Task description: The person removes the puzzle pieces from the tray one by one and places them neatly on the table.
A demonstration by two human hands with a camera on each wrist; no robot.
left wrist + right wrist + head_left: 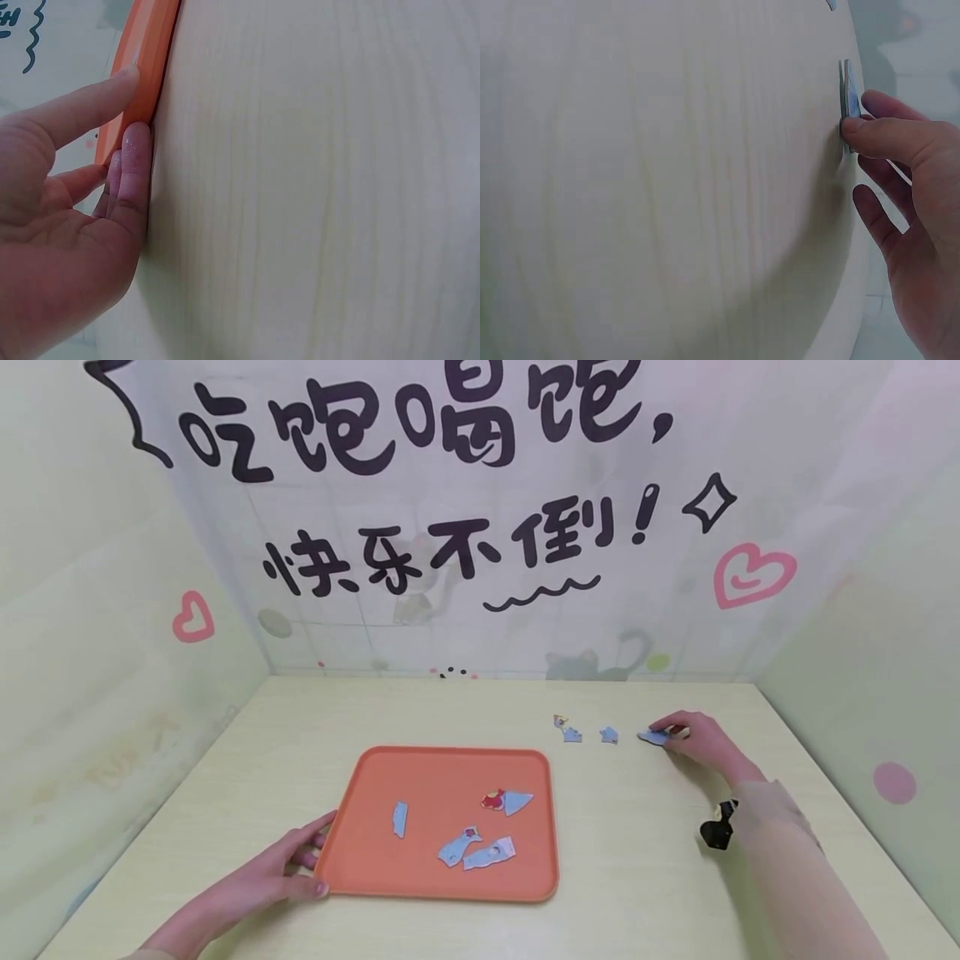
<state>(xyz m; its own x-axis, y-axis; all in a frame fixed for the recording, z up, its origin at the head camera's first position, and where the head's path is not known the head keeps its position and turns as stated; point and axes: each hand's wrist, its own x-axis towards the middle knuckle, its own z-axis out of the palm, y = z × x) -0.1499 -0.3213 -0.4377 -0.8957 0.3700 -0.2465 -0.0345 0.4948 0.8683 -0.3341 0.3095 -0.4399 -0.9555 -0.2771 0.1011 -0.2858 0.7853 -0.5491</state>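
My right hand [705, 745] pinches a flat, light-blue puzzle piece [652, 737] between thumb and fingers, low over the back right of the table. In the right wrist view the piece [853, 94] appears nearly edge-on, close to the tabletop. At the left, my left hand [273, 868] grips the left rim of an orange tray [442, 896], thumb at the near corner. The left wrist view has the thumb on the rim [139, 90] and fingers against its outer side. Several irregular blue pieces lie in the tray, among them a narrow one [401, 819] and a red-marked one [492, 799].
Left of my right hand, a small blue piece [609, 735] lies on the table [630, 860], with another piece [572, 735] and a small patterned bit [560, 721] farther left. Printed panels [465, 635] enclose the table's back and sides. A black device [718, 828] is strapped at my right wrist.
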